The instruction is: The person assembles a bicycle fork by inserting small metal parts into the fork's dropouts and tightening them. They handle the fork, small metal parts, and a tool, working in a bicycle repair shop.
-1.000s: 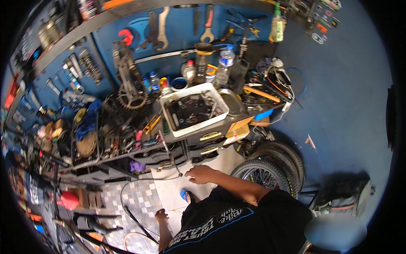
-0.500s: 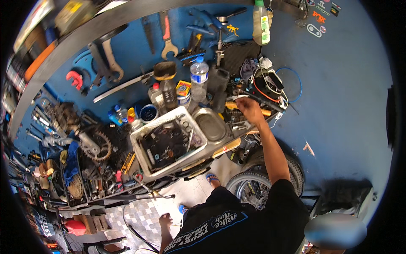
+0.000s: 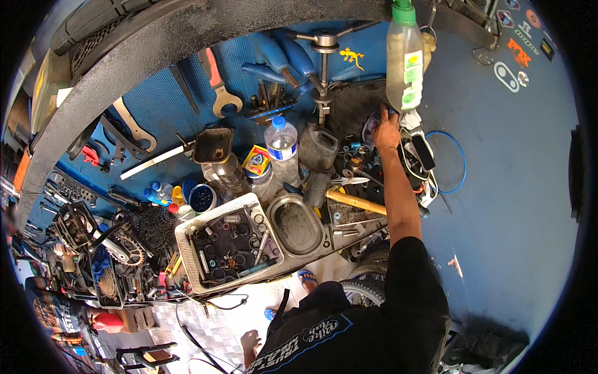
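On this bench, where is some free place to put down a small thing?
The oval metal tray between the white basket and the wooden handle holds nothing big; that is the best bare spot. The basket is full of small parts. Around the right hand, below the hanging bottle, cables and parts crowd together. Left of the basket, chainrings and tools lie packed.

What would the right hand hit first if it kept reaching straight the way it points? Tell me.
Probably the clear bottle with the green cap hanging just beyond the right hand. The fingertips already sit at a dark lump under it, so that may come first; depth is unclear.
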### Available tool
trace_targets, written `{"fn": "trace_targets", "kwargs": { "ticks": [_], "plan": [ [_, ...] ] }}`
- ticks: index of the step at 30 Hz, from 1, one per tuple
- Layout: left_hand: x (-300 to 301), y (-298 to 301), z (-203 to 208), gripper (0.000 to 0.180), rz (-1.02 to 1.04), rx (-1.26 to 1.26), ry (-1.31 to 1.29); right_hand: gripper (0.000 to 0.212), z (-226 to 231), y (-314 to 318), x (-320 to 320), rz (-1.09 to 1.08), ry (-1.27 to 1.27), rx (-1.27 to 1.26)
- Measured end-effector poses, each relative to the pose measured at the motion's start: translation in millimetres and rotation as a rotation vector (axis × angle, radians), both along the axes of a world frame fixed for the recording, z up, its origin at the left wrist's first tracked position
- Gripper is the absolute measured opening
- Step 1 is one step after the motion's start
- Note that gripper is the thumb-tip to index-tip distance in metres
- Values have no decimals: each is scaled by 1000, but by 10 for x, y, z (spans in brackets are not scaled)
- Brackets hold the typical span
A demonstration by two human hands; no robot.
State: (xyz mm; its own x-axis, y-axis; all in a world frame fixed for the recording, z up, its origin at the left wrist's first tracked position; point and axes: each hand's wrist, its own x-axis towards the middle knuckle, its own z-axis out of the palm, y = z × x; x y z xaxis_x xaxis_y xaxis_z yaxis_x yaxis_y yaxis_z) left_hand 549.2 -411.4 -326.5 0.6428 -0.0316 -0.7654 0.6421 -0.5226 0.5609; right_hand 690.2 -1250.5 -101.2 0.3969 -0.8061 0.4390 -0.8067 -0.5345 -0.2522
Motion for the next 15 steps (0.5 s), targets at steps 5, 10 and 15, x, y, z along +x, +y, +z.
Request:
{"fn": "trace_targets", "kwargs": {
  "ticks": [5, 10, 15],
  "plan": [
    [223, -261, 50, 19, 340, -9, 90, 27, -56, -819, 14, -125, 306, -382],
    [186, -287, 172, 23, 335, 60, 28, 14, 590, -1012, 264, 312, -440, -632],
    [-89, -216, 154, 28, 334, 83, 113, 16, 918, -877, 468, 333, -595, -477]
  ]
}}
